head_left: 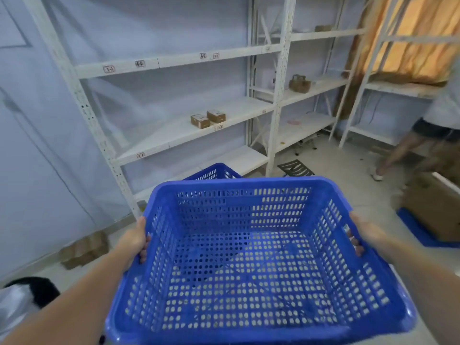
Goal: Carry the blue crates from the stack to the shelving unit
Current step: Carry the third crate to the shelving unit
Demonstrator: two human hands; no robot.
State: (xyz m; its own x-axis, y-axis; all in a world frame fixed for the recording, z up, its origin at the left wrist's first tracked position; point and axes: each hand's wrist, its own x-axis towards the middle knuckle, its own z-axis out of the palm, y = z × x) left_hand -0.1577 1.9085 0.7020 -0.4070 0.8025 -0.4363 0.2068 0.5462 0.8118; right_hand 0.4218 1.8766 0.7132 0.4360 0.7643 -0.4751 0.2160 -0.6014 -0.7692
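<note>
I hold an empty blue perforated crate (249, 257) in front of me, tilted slightly. My left hand (135, 241) grips its left rim and my right hand (364, 235) grips its right rim, fingers curled through the side. Beyond it, the corner of a second blue crate (214, 171) shows on the lowest level of the white shelving unit (174, 135), which stands straight ahead against the wall.
Two small brown boxes (207, 118) sit on a middle shelf. A brown bag (300, 83) rests on the adjoining shelf. A person's legs (408, 148) are at the right. A cardboard box (435, 207) on a blue pallet lies right; a small stool (296, 168) stands on the floor.
</note>
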